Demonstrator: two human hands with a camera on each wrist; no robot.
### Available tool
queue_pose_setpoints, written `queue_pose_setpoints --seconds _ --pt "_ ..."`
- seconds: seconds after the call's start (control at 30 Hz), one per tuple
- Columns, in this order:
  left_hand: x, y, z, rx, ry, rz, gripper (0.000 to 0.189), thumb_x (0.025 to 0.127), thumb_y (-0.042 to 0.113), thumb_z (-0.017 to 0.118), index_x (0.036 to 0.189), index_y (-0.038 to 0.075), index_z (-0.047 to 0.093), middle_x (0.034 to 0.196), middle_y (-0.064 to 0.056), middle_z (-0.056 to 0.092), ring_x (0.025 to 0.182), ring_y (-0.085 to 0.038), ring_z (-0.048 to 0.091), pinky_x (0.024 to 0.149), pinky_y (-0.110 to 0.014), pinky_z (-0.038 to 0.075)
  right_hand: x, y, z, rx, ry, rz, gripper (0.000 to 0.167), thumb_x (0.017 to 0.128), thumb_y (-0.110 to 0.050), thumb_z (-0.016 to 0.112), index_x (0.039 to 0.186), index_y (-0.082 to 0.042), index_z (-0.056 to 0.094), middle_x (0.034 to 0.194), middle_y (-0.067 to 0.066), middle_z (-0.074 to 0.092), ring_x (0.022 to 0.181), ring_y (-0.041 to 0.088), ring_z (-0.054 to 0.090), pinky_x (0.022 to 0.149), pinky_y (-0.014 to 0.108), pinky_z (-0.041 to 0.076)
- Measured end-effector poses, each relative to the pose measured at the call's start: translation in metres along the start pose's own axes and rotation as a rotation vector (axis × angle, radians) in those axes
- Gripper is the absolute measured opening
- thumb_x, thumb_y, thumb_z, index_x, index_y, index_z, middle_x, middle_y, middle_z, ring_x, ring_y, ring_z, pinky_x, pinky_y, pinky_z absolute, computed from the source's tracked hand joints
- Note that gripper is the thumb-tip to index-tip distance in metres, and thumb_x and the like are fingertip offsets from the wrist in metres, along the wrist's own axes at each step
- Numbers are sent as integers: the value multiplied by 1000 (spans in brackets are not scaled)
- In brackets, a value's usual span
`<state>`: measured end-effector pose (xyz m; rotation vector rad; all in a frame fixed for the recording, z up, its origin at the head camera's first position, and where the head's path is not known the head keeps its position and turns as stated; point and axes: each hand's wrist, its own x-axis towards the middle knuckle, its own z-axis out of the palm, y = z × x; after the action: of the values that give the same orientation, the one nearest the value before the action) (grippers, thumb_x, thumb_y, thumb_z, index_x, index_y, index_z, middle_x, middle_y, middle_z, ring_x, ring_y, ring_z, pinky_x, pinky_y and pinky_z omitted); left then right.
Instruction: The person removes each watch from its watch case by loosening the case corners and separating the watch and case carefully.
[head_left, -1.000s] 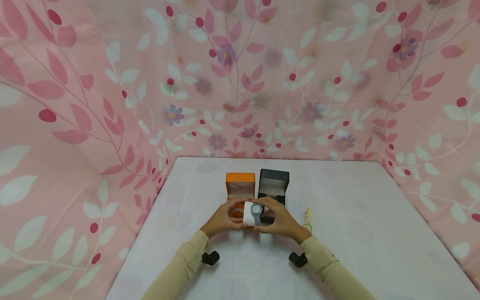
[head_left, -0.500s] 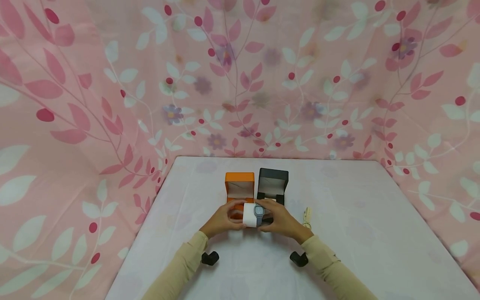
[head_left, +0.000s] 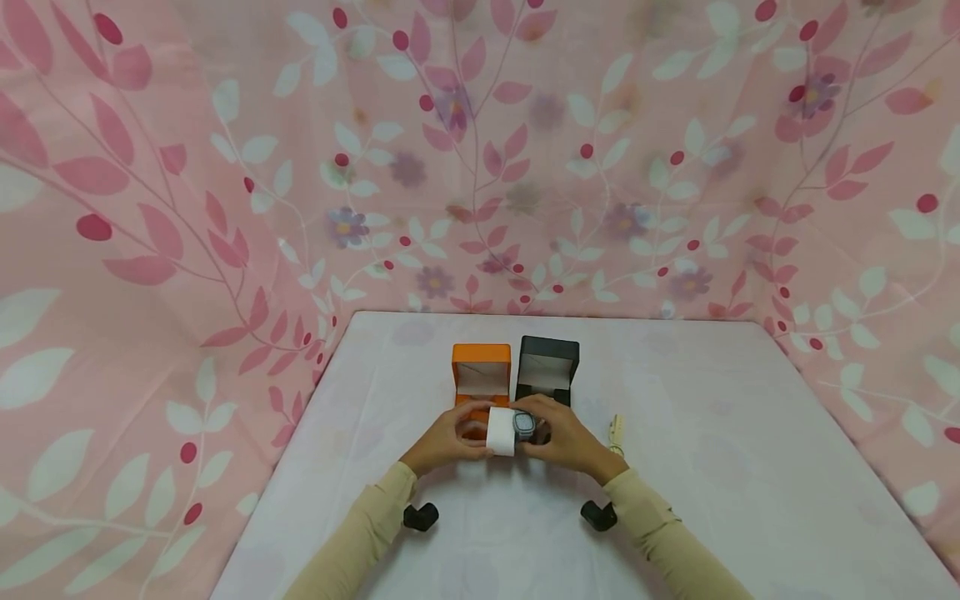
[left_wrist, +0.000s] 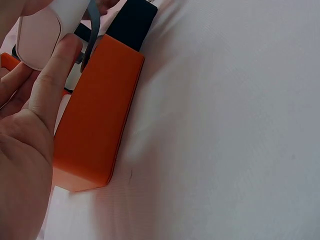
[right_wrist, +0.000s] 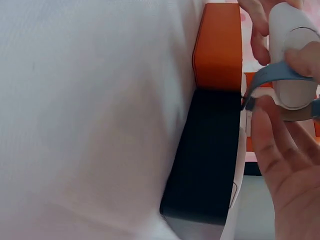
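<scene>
Pink floral cloth (head_left: 480,167) rises around my white-covered bench (head_left: 712,467). On it stand a dark box (head_left: 549,354) and, to its left, an orange box (head_left: 481,354), lids raised. My left hand (head_left: 447,437) has thumb and fingers curled round a white cushion (head_left: 501,431); my right hand (head_left: 567,442) pinches the watch (head_left: 525,424) at the cushion's right end, both held up by the boxes' near side. Its blue-grey strap (right_wrist: 280,73) bows out from the cushion. A pale yellow strap-like thing (head_left: 616,432) lies beside my right wrist.

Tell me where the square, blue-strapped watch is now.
In the head view, the watch is at the white rounded cushion's right end, in the right hand.
</scene>
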<state>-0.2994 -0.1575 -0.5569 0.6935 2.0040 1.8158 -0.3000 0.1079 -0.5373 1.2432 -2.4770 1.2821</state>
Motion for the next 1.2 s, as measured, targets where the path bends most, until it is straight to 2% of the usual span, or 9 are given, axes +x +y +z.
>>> queue_pose_setpoints --seconds 0.13,0.27,0.53,0.6,0.67,0.83,0.97,1.1,1.2 --pt "0 0 1 5 4 -1 82 77 9 84 146 9 41 140 -8 44 114 -26 60 90 -37 53 0 -1 1 40 9 47 61 79 -5 80 135 -6 56 131 0 52 97 15 62 74 23 57" --pt "0 0 1 15 7 -2 82 77 10 84 147 9 41 140 -7 43 114 -26 60 90 -36 53 1 -2 3 98 52 99 58 78 1 79 132 -7 59 130 1 53 106 18 60 82 25 55" --pt "-1 0 0 -15 15 2 86 77 12 84 149 6 36 139 -10 45 114 -25 60 92 -37 52 3 -11 -4 168 171 190 41 77 -1 81 116 -7 70 120 4 62 99 19 63 79 26 56" --pt "-2 1 -1 -13 19 8 86 78 12 84 149 6 36 139 -9 45 115 -25 60 92 -38 52 2 -13 -9 156 188 225 41 76 -4 83 115 -5 71 119 4 64 97 20 62 75 28 57" --pt "-3 1 -2 -7 30 14 85 78 12 83 149 6 36 138 -10 47 114 -25 61 91 -38 53 1 -17 -15 166 188 280 42 76 -8 84 115 -7 71 120 5 64 100 22 62 79 34 57" --pt "-3 1 -4 -4 46 14 83 79 10 83 148 7 37 134 -12 50 111 -25 61 90 -37 53 -6 -22 -31 360 163 423 49 76 -6 83 121 -7 67 129 10 59 116 27 59 97 43 48" --pt "-2 0 -6 -9 50 4 82 78 9 83 147 10 40 135 -11 48 111 -26 61 90 -37 53 -14 -24 -40 487 167 422 54 79 12 71 131 0 59 137 18 50 125 30 52 97 35 48" --pt "-2 0 -7 9 53 -4 82 77 12 84 147 12 40 134 -11 50 111 -26 61 90 -37 53 -20 -23 -45 404 224 350 57 77 22 61 131 3 58 136 14 53 126 26 52 98 28 45" --pt "-1 -2 -8 13 54 -1 84 78 11 83 148 10 38 135 -13 50 111 -25 61 90 -36 53 -24 -22 -50 341 296 282 51 78 23 59 126 6 61 131 14 56 119 27 57 95 28 48"
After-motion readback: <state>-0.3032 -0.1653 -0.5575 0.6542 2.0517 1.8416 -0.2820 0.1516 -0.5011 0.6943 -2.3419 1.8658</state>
